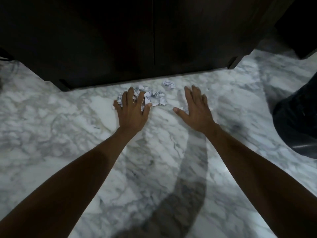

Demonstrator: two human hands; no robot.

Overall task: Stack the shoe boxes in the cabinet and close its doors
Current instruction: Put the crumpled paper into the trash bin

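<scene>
Reaching down over marble floor | left hand grip spread, fingers resting on crumpled paper | right hand grip spread flat, holding nothing | dark cabinet ahead, doors shut | one paper ball lies apart.

Polished white marble floor with grey veins, glossy enough to mirror light. Dark, matt, smooth-faced cabinet along the floor's far edge, perhaps wood; too dim to tell. Crumpled white paper, rough and creased, in wads near that edge, partly under the bare left hand. Black, faintly shiny object at the right edge, material unclear.
</scene>
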